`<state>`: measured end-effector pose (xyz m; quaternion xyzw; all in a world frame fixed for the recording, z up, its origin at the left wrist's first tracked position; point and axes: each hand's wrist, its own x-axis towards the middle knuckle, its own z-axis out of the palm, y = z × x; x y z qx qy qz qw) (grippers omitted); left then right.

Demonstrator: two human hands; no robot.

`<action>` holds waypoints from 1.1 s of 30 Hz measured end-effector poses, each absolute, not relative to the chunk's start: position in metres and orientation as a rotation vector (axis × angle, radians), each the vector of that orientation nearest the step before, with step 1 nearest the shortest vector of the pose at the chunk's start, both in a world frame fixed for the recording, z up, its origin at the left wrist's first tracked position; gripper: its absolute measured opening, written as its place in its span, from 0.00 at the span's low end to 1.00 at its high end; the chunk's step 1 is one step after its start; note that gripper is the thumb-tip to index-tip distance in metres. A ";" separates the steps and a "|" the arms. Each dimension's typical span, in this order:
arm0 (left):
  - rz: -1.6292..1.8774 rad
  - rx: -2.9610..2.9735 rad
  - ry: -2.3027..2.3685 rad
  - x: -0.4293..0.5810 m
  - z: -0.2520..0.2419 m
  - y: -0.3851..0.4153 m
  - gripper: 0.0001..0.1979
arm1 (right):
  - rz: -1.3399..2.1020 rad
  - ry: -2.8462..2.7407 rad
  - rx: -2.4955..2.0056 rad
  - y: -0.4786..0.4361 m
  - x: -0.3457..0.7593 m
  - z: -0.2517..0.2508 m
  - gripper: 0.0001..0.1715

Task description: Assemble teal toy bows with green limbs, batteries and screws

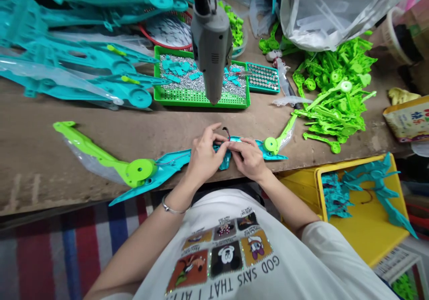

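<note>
A long teal plastic wing-shaped piece [174,160] lies along the table's near edge, with a green arm [97,150] on its left end and another green arm [284,132] on its right end. Over its middle, my left hand [206,154] and my right hand [248,158] meet with fingertips pinched together. Thin dark and red wires [228,133] rise from between those fingertips. Below them a small teal part [224,162] shows, partly covered by my fingers. Exactly how each hand grips the wires is partly hidden.
A grey electric screwdriver [212,54] hangs above a green tray [201,98] of screws and teal pieces. Beside it sits a teal box of round metal pieces [263,77]. Teal parts [100,67] pile up left, green arms [342,90] right. A yellow bin [365,228] stands lower right.
</note>
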<state>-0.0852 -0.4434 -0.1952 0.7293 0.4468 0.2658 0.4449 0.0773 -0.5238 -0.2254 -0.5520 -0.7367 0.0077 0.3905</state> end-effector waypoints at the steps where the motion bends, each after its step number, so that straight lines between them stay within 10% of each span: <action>1: 0.652 1.817 1.107 -0.085 -0.196 -0.442 0.24 | 0.048 -1.872 -1.404 -0.524 0.079 -0.223 0.15; 17: 0.759 2.248 1.172 -0.080 -0.204 -0.448 0.03 | 0.781 -1.504 -1.538 -0.496 0.095 -0.180 0.25; 33: 0.811 2.218 1.169 -0.073 -0.203 -0.460 0.19 | 0.397 -1.554 -1.633 -0.508 0.082 -0.189 0.17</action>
